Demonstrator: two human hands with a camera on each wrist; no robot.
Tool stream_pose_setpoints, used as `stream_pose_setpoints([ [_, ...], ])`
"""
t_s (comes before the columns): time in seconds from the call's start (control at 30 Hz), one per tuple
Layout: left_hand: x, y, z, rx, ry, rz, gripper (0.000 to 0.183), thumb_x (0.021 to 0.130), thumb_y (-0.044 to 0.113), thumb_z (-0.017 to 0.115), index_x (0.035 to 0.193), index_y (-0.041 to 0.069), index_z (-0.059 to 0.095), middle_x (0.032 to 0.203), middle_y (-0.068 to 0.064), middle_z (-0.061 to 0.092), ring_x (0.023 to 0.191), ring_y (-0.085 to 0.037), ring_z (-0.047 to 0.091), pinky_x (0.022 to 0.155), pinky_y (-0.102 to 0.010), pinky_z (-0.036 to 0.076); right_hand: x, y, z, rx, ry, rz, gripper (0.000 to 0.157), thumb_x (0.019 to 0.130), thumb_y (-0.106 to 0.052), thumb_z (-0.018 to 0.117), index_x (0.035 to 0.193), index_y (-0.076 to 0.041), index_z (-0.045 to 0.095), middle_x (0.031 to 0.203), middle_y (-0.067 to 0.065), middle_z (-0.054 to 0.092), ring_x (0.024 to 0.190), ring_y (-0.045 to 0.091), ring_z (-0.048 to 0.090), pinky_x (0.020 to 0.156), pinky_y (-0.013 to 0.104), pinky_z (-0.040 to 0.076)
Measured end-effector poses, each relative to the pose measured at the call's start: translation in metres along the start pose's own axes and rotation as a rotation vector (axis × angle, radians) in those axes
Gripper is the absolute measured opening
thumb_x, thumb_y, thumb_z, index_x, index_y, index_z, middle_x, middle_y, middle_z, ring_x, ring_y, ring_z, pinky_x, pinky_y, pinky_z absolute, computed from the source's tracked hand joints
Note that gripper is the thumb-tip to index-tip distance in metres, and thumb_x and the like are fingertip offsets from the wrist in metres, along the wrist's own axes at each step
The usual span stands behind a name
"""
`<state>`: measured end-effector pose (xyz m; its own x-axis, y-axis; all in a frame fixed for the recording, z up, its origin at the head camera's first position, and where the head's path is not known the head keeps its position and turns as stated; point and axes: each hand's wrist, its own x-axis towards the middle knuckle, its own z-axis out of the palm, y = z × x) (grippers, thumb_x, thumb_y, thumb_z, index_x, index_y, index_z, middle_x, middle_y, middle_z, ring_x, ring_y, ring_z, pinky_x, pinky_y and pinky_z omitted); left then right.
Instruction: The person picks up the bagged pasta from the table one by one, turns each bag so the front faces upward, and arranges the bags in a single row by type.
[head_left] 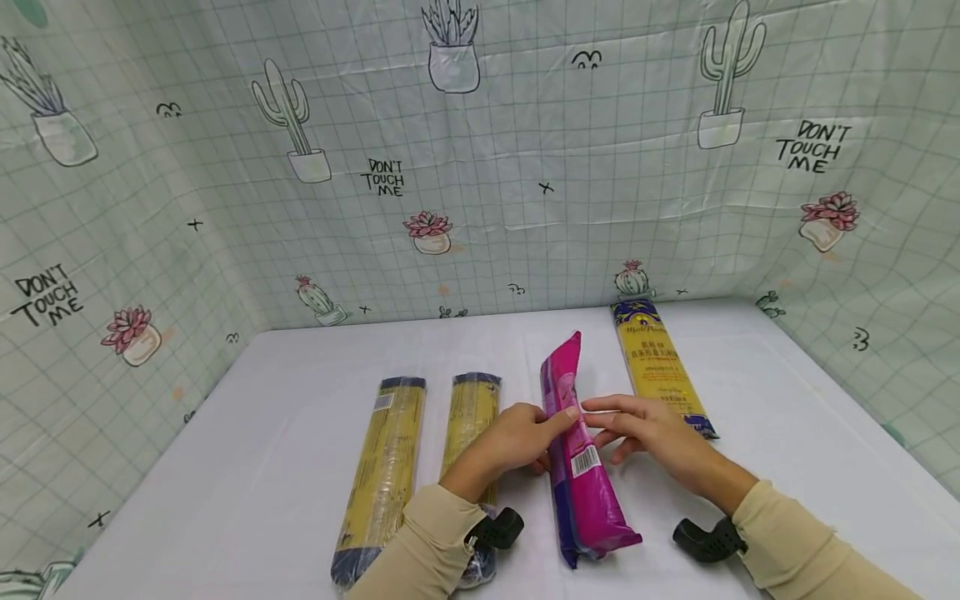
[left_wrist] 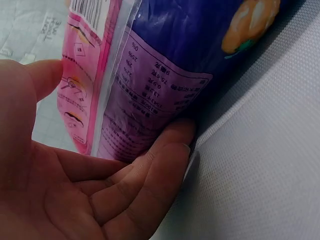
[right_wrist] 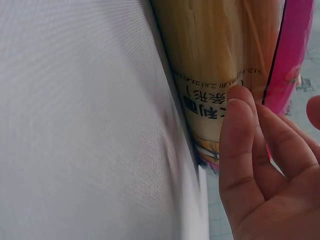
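A pink and dark-blue bag of spaghetti (head_left: 596, 492) stands tipped on its edge near the middle of the table in the head view. My left hand (head_left: 517, 437) holds its left side, thumb on the upper edge. In the left wrist view the fingers (left_wrist: 155, 175) curl at the bag's lower side, against the purple printed panel. From the right, my right hand (head_left: 660, 437) reaches to the bag with loosely extended fingers. Pale pasta strands show through the bag's clear window (right_wrist: 215, 45) in the right wrist view, with those fingertips right at it.
Two yellow spaghetti packs, one at far left (head_left: 386, 467) and one partly behind my left arm (head_left: 472, 417), lie on the white table (head_left: 262, 467). Another yellow pack (head_left: 660, 367) lies behind my right hand. A patterned cloth (head_left: 495, 150) hangs along the back and sides.
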<state>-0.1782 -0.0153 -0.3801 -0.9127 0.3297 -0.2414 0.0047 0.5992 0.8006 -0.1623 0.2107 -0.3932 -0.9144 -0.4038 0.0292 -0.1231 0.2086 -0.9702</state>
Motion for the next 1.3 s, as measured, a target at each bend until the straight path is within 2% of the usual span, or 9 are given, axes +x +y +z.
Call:
stream_pose_setpoints([
  [0.2, -0.0003, 0.0007, -0.0031, -0.058, -0.023, -0.033, 0.071, 0.092, 0.069, 0.054, 0.107, 0.0, 0.068, 0.075, -0.009, 0.066, 0.065, -0.022, 0.066, 0.063, -0.035, 0.052, 0.0005, 0.0013, -0.0003, -0.028, -0.083, -0.02, 0.041, 0.106, -0.023, 0.05, 0.14, -0.001, 0.055, 0.136, 0.019, 0.06, 0.102, 0.029, 0.067, 0.076, 0.04, 0.058],
  [0.37, -0.0018, 0.0012, -0.0051, -0.122, -0.048, -0.049, 0.076, 0.091, 0.067, 0.057, 0.117, -0.003, 0.064, 0.078, -0.008, 0.068, 0.065, -0.021, 0.067, 0.063, -0.033, 0.056, 0.0012, 0.0012, -0.0003, -0.022, -0.144, -0.005, 0.046, 0.107, -0.028, 0.049, 0.146, -0.004, 0.049, 0.139, 0.016, 0.058, 0.108, 0.031, 0.064, 0.081, 0.041, 0.057],
  [0.53, -0.0014, 0.0009, -0.0057, -0.184, -0.058, -0.056, 0.06, 0.093, 0.053, 0.062, 0.114, -0.003, 0.062, 0.081, -0.008, 0.068, 0.066, -0.018, 0.065, 0.062, -0.032, 0.058, 0.0022, -0.0006, 0.0, 0.01, -0.167, 0.02, 0.05, 0.107, -0.027, 0.048, 0.15, -0.003, 0.042, 0.145, 0.015, 0.053, 0.112, 0.033, 0.063, 0.084, 0.043, 0.056],
  [0.63, -0.0004, 0.0002, -0.0048, -0.218, -0.046, -0.068, 0.048, 0.094, 0.041, 0.062, 0.114, -0.002, 0.061, 0.081, -0.008, 0.069, 0.064, -0.017, 0.064, 0.062, -0.032, 0.058, 0.0034, -0.0005, -0.0001, 0.034, -0.142, 0.039, 0.049, 0.106, -0.023, 0.049, 0.149, -0.001, 0.042, 0.146, 0.013, 0.053, 0.111, 0.032, 0.064, 0.084, 0.042, 0.056],
  [0.77, 0.0004, -0.0004, -0.0026, -0.257, -0.032, -0.078, 0.039, 0.093, 0.034, 0.062, 0.109, -0.001, 0.062, 0.079, -0.008, 0.07, 0.059, -0.017, 0.064, 0.059, -0.031, 0.057, 0.0038, 0.0015, -0.0011, 0.107, -0.094, 0.041, 0.048, 0.104, -0.017, 0.049, 0.145, 0.007, 0.041, 0.143, 0.018, 0.054, 0.109, 0.03, 0.065, 0.084, 0.041, 0.057],
  [0.9, 0.002, -0.0014, 0.0001, -0.289, -0.019, -0.08, 0.027, 0.091, 0.026, 0.06, 0.095, 0.001, 0.066, 0.075, -0.008, 0.071, 0.057, -0.017, 0.066, 0.057, -0.031, 0.058, 0.0028, 0.0037, -0.0023, 0.139, -0.021, 0.052, 0.044, 0.104, -0.014, 0.047, 0.14, 0.012, 0.043, 0.129, 0.021, 0.064, 0.104, 0.027, 0.067, 0.083, 0.039, 0.058],
  [1.03, 0.0043, -0.0013, -0.0008, -0.295, 0.0, -0.089, 0.025, 0.09, 0.021, 0.056, 0.091, 0.001, 0.069, 0.074, -0.007, 0.071, 0.059, -0.016, 0.066, 0.056, -0.028, 0.056, 0.0032, 0.0044, -0.0023, 0.132, 0.042, 0.103, 0.039, 0.104, -0.011, 0.046, 0.136, 0.011, 0.047, 0.116, 0.019, 0.069, 0.1, 0.025, 0.068, 0.079, 0.036, 0.058],
  [1.17, 0.0055, 0.0016, -0.0034, -0.288, 0.028, -0.102, 0.025, 0.089, 0.02, 0.054, 0.092, 0.001, 0.07, 0.076, -0.006, 0.07, 0.061, -0.014, 0.061, 0.055, -0.023, 0.049, 0.0054, 0.0056, -0.0007, 0.13, 0.057, 0.143, 0.038, 0.103, -0.01, 0.048, 0.135, 0.01, 0.048, 0.114, 0.02, 0.069, 0.098, 0.026, 0.068, 0.076, 0.036, 0.059],
  [1.3, 0.005, 0.0027, -0.0032, -0.278, 0.049, -0.105, 0.023, 0.085, 0.018, 0.055, 0.087, 0.002, 0.071, 0.075, -0.004, 0.068, 0.064, -0.013, 0.057, 0.059, -0.022, 0.044, 0.0062, 0.0073, 0.002, 0.143, 0.037, 0.188, 0.042, 0.101, -0.011, 0.052, 0.137, 0.01, 0.048, 0.112, 0.018, 0.069, 0.095, 0.026, 0.068, 0.076, 0.037, 0.059],
])
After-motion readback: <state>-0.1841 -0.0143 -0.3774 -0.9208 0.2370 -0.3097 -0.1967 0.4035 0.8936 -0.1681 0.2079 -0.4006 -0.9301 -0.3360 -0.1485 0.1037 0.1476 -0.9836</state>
